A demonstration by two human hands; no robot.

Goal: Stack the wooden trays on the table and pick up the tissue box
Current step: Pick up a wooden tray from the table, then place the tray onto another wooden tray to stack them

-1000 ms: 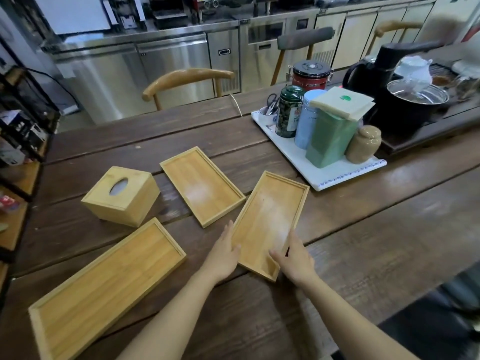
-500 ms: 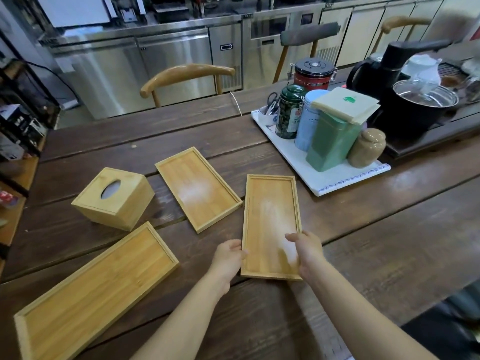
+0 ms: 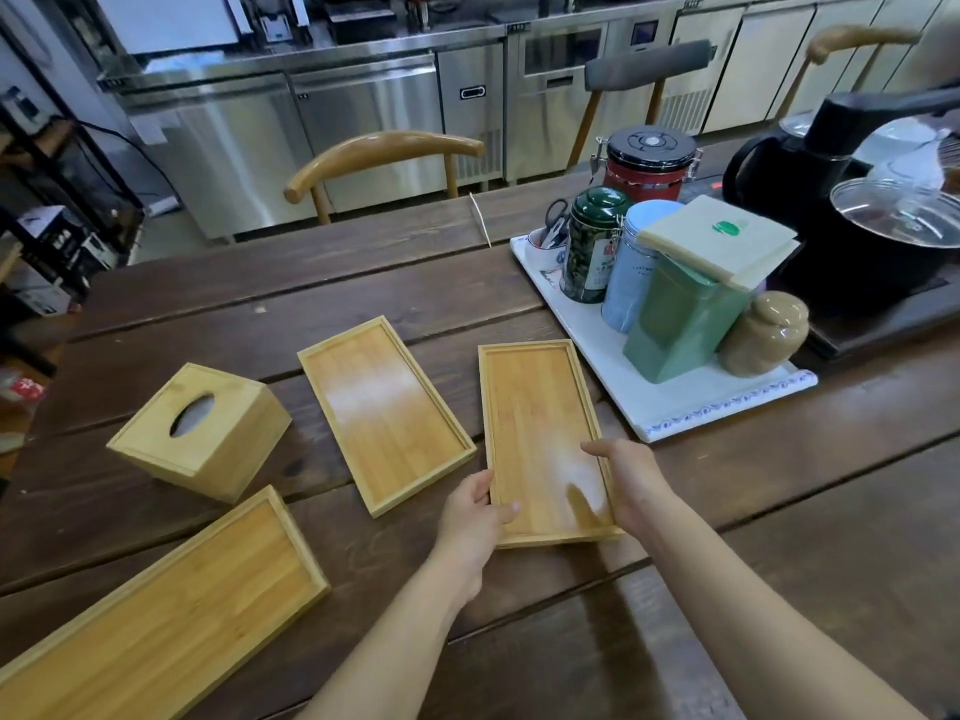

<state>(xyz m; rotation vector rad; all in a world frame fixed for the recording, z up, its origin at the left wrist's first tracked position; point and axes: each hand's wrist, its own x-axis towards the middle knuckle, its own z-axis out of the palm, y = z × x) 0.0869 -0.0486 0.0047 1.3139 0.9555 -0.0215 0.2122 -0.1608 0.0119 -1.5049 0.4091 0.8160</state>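
Hands: left hand (image 3: pixel 470 517) and right hand (image 3: pixel 626 483) clamp the small tray (image 3: pixel 540 433) by its long edges.
Room: bare table (image 3: pixel 779 511) rightward; middle tray (image 3: pixel 382 410) just left.

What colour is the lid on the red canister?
Black, on the red canister behind the tins; head view.

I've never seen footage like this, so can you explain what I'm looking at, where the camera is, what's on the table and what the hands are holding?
No machine here: a person's bare hands, filmed by a camera worn on their head, looking down. The left hand and right hand grip the near end of a narrow wooden tray on a dark wooden table. A second tray lies to its left, a larger tray at the near left, and a wooden tissue box behind that. A white tray at right holds tins and jars.
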